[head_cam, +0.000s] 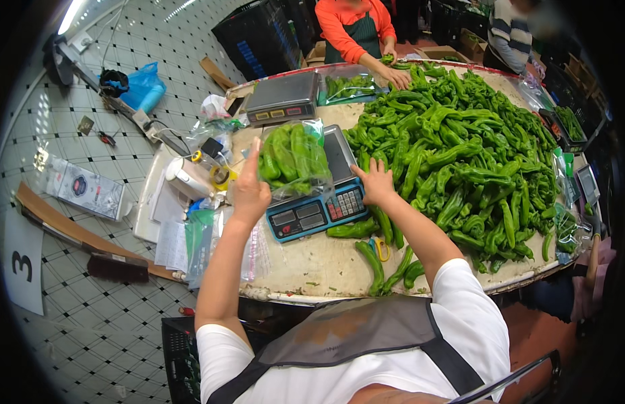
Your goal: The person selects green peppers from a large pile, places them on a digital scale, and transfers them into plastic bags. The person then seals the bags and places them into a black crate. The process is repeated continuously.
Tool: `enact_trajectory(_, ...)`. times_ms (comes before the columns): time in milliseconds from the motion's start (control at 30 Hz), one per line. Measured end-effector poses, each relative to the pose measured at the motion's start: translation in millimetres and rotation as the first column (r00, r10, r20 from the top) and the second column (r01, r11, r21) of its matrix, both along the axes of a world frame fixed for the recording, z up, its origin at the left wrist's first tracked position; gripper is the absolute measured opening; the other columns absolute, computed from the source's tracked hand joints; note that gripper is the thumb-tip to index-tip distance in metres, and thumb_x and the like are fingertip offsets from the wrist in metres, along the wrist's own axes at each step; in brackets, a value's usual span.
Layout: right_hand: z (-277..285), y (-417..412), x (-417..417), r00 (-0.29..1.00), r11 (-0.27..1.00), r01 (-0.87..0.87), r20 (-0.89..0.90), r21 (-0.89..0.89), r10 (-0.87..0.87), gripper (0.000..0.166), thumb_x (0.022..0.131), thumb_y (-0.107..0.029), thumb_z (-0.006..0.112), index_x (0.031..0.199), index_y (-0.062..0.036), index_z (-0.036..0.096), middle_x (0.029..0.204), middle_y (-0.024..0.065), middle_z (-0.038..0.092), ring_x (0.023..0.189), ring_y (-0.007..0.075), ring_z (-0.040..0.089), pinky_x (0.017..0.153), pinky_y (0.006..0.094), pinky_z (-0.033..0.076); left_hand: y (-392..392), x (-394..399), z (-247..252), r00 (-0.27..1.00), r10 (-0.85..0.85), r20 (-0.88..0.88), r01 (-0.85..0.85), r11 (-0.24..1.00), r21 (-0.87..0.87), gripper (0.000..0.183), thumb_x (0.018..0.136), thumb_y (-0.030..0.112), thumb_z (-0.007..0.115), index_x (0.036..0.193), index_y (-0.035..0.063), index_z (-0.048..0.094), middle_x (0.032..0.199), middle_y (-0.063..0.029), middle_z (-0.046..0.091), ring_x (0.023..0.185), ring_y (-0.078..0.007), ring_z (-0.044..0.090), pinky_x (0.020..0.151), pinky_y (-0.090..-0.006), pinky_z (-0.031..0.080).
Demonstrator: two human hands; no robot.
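Note:
A clear plastic bag of green peppers (292, 154) sits over the pan of a blue digital scale (297, 222), covering much of the pan. My left hand (251, 192) is at the bag's left side, one finger pointing up; whether it grips the plastic cannot be made out. My right hand (377, 184) has its fingers spread between the scale's right edge and a large heap of long green peppers (459, 151). Nothing shows in its grasp. Several loose peppers (370, 265) and yellow-handled scissors (380, 249) lie in front of the heap.
Across the table (292, 275), a co-worker's hand (396, 78) reaches to the heap beside a second scale (282, 96) and an open bag of peppers (349, 88). Flat plastic bags (199, 247), paper and a white container (183, 177) lie left. Another person (512, 38) stands far right.

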State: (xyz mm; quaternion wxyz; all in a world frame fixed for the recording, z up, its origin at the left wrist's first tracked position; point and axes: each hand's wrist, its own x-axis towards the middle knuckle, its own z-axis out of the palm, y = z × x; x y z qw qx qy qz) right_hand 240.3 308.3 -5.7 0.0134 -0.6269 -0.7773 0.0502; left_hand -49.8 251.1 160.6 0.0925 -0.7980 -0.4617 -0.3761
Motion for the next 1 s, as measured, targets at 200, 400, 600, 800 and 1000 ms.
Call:
enact_trajectory(200,-16.6,-14.7,12.4,0.992,0.991,0.000,-0.127,0.137,0.018,0.093,0.064,-0.020,0.080,0.145,-0.0372,0.038,0.122,0.0146,0.052,0.128,0.0371,0.043,0.087,0.0524,0.043,11.1,-0.8,-78.9,0.987,0.072,-0.140,-0.112,0.946,-0.304,0.068,0.074,-0.016,0.048,0.135,0.0143,0.054,0.151,-0.0107,0.040,0.113,-0.0341,0.061,0.082,-0.0397,0.055)
enact_trajectory(400,-37.5,-24.6,11.8,0.965,0.891,0.142,-0.261,0.432,-0.027,0.063,0.063,-0.010,0.070,0.124,-0.0244,0.061,0.103,0.0089,0.057,0.103,0.0294,0.052,0.077,0.0467,0.037,-30.3,-7.3,-100.5,0.981,0.169,0.090,-0.137,0.949,-0.283,0.047,0.081,-0.013,0.054,0.120,0.0093,0.066,0.147,-0.0174,0.043,0.111,-0.0314,0.063,0.077,-0.0339,0.054)
enact_trajectory(600,-45.4,16.7,6.8,0.993,0.857,0.069,-0.114,0.511,-0.012,0.046,0.069,-0.012,0.065,0.114,-0.0221,0.063,0.093,0.0075,0.058,0.093,0.0295,0.053,0.073,0.0444,0.040,-67.3,13.0,-114.6,0.974,0.087,0.207,-0.059,0.989,-0.138,0.043,0.079,-0.014,0.060,0.116,0.0053,0.068,0.137,-0.0199,0.048,0.062,-0.0128,0.047,0.061,-0.0246,0.044)
enact_trajectory(800,-39.4,-26.7,44.8,0.981,0.867,0.169,-0.165,0.469,-0.102,0.062,0.058,-0.008,0.077,0.117,-0.0238,0.060,0.090,0.0073,0.057,0.083,0.0284,0.060,0.067,0.0412,0.051,-114.1,3.8,-130.3,0.978,0.092,0.185,-0.057,0.981,-0.188,0.040,0.078,-0.015,0.061,0.111,0.0045,0.070,0.136,-0.0197,0.050,0.062,-0.0131,0.049,0.061,-0.0260,0.045)
enact_trajectory(1000,-19.4,-104.5,86.7,0.976,0.845,0.162,-0.212,0.510,-0.059,0.059,0.065,-0.012,0.075,0.121,-0.0219,0.062,0.088,0.0067,0.056,0.082,0.0282,0.059,0.070,0.0408,0.046,-154.3,-14.9,-156.3,0.879,0.270,0.392,-0.152,0.939,-0.307,0.036,0.079,-0.013,0.059,0.109,0.0038,0.070,0.132,-0.0167,0.052,0.063,-0.0121,0.051,0.064,-0.0261,0.047)
